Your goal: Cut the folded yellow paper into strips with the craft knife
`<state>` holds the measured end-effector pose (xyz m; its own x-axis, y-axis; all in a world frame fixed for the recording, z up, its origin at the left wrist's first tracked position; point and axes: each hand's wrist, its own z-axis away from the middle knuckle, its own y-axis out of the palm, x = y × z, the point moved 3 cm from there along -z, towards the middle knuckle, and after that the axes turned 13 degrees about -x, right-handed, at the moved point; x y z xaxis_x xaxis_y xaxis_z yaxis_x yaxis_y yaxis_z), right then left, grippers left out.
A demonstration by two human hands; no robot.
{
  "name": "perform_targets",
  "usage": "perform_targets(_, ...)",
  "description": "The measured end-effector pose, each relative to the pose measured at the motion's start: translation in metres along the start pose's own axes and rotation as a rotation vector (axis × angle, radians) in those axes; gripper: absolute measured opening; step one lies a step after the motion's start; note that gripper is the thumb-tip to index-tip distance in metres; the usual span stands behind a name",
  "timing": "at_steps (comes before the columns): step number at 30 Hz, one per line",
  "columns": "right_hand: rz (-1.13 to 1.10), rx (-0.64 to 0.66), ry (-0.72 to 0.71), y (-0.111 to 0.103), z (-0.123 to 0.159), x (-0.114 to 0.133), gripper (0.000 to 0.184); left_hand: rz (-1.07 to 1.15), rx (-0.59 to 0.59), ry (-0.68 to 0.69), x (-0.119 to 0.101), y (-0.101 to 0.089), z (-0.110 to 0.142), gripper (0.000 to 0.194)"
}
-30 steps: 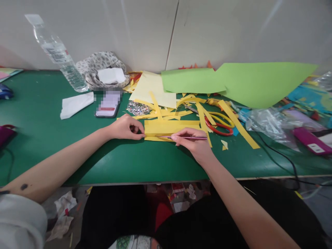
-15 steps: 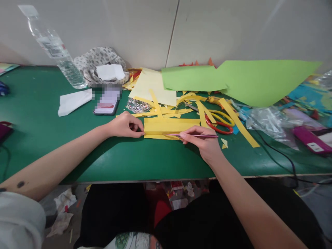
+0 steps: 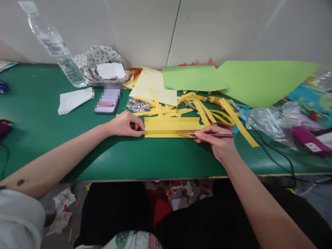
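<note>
A folded yellow paper strip [image 3: 166, 123] lies lengthwise on the green table, with creases running along it. At its left end my left hand [image 3: 128, 125] is closed, thumb and fingertips pinching the corner. My right hand [image 3: 216, 141] grips a slim purple pointed tool [image 3: 224, 135] like a pen, its tip on the paper's lower fold toward the right end. Whether the tool is tweezers or a stylus I cannot tell. Behind the right hand, scissors [image 3: 223, 117] with yellow and red handles lie partly covered by the hand and paper offcuts.
Yellow offcuts [image 3: 240, 122] and green paper sheets [image 3: 259, 81] lie toward the wall. A phone [image 3: 107, 103], a white tissue [image 3: 75, 100] and a water bottle [image 3: 58, 52] stand or lie at the left. Clear plastic [image 3: 269, 121], a purple power strip [image 3: 311, 140] and a black cable [image 3: 277, 152] are at the right.
My right hand and the purple tool have slid right along the strip's lower fold. My left hand stays at the left end.
</note>
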<state>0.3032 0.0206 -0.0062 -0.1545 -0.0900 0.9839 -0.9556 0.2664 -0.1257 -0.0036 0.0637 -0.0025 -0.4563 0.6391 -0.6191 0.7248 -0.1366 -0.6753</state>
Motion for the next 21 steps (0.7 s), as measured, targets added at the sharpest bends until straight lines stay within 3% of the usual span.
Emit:
perform_targets(16, -0.048, -0.252, 0.107, -0.051, -0.009, -0.004, 0.017, 0.001, 0.003, -0.021, 0.001, 0.0, 0.001, 0.015)
perform_targets(21, -0.18, -0.34, 0.058, -0.05, -0.003, 0.004, 0.017, 0.014, -0.005, -0.007, 0.002, 0.0, 0.0, 0.013)
